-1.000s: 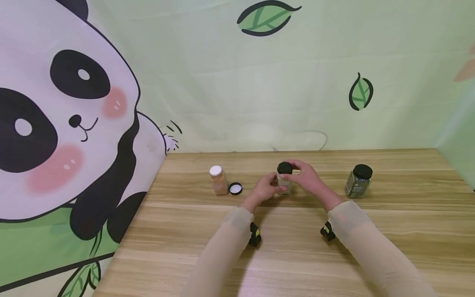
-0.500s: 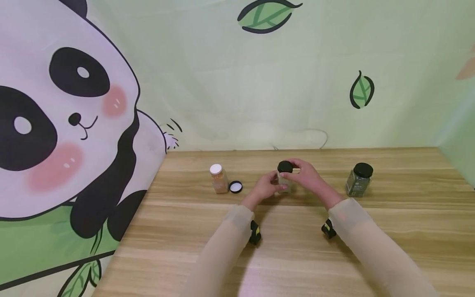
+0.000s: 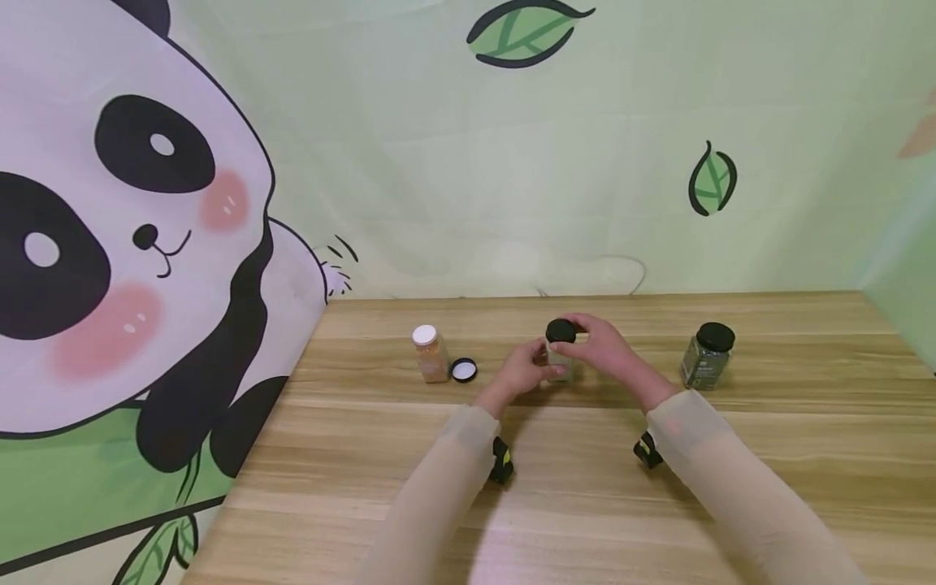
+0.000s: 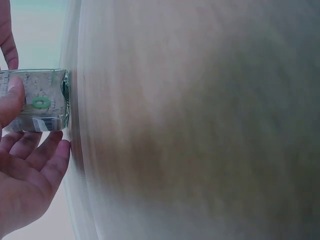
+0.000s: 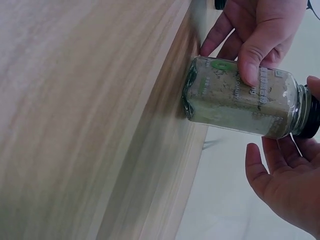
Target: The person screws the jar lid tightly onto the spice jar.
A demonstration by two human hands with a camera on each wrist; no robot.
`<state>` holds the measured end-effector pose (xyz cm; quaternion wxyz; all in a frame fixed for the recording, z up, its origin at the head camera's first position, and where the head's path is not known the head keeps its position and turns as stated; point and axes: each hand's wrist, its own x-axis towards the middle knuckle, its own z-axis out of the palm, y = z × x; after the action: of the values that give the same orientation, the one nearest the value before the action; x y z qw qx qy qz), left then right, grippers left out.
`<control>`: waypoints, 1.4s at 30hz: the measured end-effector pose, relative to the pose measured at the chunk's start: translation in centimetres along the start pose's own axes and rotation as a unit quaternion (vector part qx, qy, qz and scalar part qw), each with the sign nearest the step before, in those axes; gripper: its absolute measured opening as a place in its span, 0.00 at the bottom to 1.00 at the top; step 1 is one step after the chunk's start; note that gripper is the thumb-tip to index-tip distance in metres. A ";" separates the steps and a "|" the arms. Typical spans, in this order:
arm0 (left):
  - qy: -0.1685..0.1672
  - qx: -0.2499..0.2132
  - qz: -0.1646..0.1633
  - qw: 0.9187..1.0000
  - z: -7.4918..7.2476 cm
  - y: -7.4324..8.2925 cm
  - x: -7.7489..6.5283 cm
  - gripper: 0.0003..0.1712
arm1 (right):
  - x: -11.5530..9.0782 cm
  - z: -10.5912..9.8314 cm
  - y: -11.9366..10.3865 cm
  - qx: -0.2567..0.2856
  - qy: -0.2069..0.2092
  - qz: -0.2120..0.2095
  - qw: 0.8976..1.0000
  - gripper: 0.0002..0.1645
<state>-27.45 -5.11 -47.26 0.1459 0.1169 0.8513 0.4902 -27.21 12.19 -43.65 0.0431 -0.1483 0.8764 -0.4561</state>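
Observation:
Between my hands stands a clear glass spice jar (image 5: pixel 235 107) of pale greyish powder, printed with a green mark and white lettering. My left hand (image 3: pixel 522 370) grips the jar's body, its thumb (image 5: pixel 251 70) across the printed side. On the black lid (image 3: pixel 561 330) are the fingers and thumb of my right hand (image 3: pixel 603 349), holding it around its edge. The lid sits over the jar's threaded neck (image 5: pixel 299 107). In the left wrist view the jar's base lies close to the wooden tabletop, and the lid falls outside the picture.
An orange-filled jar with a white top (image 3: pixel 431 355) stands to the left, beside an upturned black lid (image 3: pixel 464 370). Another black-lidded jar (image 3: pixel 707 357) with dark contents stands to the right. The wooden table (image 3: pixel 570 504) ends at a printed cloth backdrop (image 3: pixel 439 203).

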 end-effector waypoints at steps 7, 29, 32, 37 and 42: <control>-0.002 -0.002 -0.004 1.000 0.2 -0.3 -0.4 0.31 | -0.3 0.2 0.1 -0.008 -0.008 -0.001 1.000 0.29; 0.002 -0.003 -0.011 1.000 0.3 -0.2 -0.4 0.34 | -0.4 0.0 0.9 0.074 -0.026 0.010 0.997 0.37; 0.001 -0.007 -0.010 1.000 0.4 -0.2 -0.4 0.34 | -0.3 -0.5 1.4 0.131 -0.067 0.014 0.989 0.41; 0.003 -0.011 -0.008 1.000 0.2 -0.2 -0.2 0.33 | 0.4 -1.5 2.0 0.199 -0.151 0.015 0.968 0.42; 0.005 -0.005 -0.014 1.000 0.0 -0.1 -0.2 0.34 | 1.1 -2.3 2.1 0.190 -0.197 0.017 0.962 0.44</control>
<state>-27.28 -5.24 -47.33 0.1491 0.1020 0.8509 0.4933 -29.21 14.85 -43.93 0.2501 -0.2091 0.7504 -0.5750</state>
